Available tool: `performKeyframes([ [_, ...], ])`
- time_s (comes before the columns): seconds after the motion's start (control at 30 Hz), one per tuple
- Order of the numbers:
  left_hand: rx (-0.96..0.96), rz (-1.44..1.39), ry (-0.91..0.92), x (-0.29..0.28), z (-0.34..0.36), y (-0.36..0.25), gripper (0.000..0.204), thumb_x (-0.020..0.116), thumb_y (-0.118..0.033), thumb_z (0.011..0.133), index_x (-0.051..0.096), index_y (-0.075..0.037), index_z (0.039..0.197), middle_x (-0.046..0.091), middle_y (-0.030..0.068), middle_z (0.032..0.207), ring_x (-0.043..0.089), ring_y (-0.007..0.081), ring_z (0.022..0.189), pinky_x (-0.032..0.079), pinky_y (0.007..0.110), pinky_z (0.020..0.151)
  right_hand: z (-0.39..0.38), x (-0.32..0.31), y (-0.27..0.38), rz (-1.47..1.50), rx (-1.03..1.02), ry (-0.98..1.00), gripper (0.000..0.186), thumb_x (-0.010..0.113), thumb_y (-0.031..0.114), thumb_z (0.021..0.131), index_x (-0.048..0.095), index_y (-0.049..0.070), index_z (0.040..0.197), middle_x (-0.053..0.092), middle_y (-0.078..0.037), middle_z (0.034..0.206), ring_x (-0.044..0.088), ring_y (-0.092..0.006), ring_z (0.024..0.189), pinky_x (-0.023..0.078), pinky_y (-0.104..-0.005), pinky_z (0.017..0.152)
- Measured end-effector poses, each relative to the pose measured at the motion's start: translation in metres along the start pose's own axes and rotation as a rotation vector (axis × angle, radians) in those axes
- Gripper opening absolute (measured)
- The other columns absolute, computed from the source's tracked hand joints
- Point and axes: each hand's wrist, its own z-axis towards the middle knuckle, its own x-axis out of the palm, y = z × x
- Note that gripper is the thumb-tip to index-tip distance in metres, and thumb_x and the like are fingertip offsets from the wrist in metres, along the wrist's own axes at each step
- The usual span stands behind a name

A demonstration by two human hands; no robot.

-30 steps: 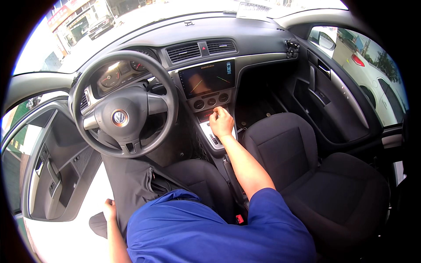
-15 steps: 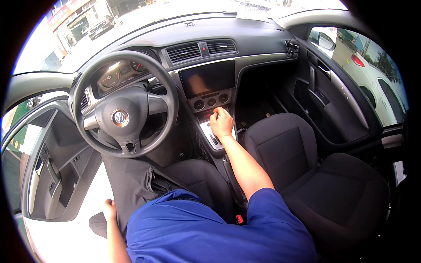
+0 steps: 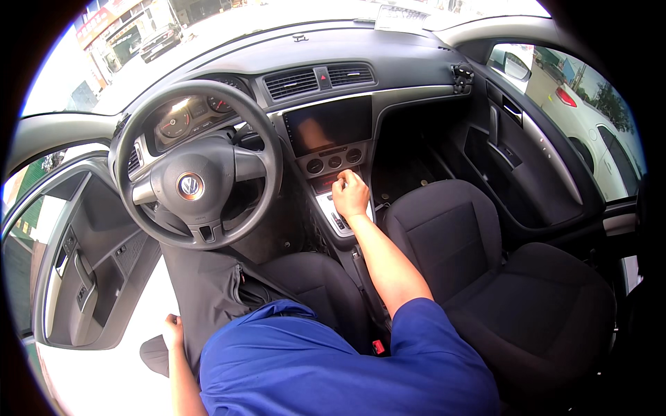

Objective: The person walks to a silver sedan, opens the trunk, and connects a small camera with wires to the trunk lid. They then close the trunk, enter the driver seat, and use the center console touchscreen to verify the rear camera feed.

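My right hand is closed over the gear lever, its fingers curled and the knob hidden beneath them. Around and below it lies the silver gear panel on the centre console. Just ahead of the knuckles are the round climate knobs, with a dark screen above. My left hand hangs low beside my left thigh, on the open-door side. Its fingers are curled in, and whatever they may hold is hidden.
The steering wheel stands before my lap. At the left the driver's door is swung open over bright ground. To the right are the passenger seat and its door. The handbrake lies beside my right forearm.
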Motion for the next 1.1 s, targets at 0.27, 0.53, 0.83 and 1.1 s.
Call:
performKeyframes([
  [0.27,0.018,-0.005,-0.008,0.000,0.001,0.001,0.019,0.068,-0.014,0.097,0.071,0.003,0.091,0.072,0.0229,0.082,0.072,0.0378,0.076,0.056,0.048,0.076,0.001,0.001,0.002,-0.021,0.027,-0.008,0.012,0.066,0.016,0.089,0.072,0.007,0.095,0.076,-0.016,0.096,0.074,-0.0409,0.091,0.058,-0.0500,0.081],
  [0.53,0.019,-0.011,-0.006,0.000,0.000,0.001,0.019,0.068,-0.014,0.096,0.071,0.004,0.091,0.072,0.0230,0.081,0.072,0.0379,0.076,0.056,0.048,0.076,0.012,0.000,0.009,-0.189,0.085,0.126,0.018,0.066,0.023,0.087,0.071,0.006,0.086,0.077,-0.017,0.093,0.075,-0.0417,0.092,0.059,-0.0510,0.086],
  [0.83,0.018,-0.005,-0.014,0.001,0.004,0.009,0.020,0.068,-0.015,0.096,0.072,0.004,0.093,0.074,0.0234,0.084,0.074,0.0382,0.079,0.057,0.048,0.078,0.032,0.008,0.022,-0.259,0.172,0.228,0.024,0.066,0.025,0.087,0.076,0.005,0.093,0.079,-0.022,0.098,0.076,-0.0420,0.099,0.060,-0.0514,0.092],
  [1.1,-0.014,-0.010,0.025,0.001,0.002,0.006,0.021,0.068,-0.016,0.096,0.073,0.004,0.093,0.075,0.0226,0.085,0.075,0.0381,0.081,0.058,0.047,0.079,0.043,0.021,0.019,-0.255,0.201,0.291,0.028,0.065,0.027,0.089,0.079,0.004,0.099,0.079,-0.024,0.103,0.075,-0.0427,0.105,0.058,-0.0509,0.097],
])
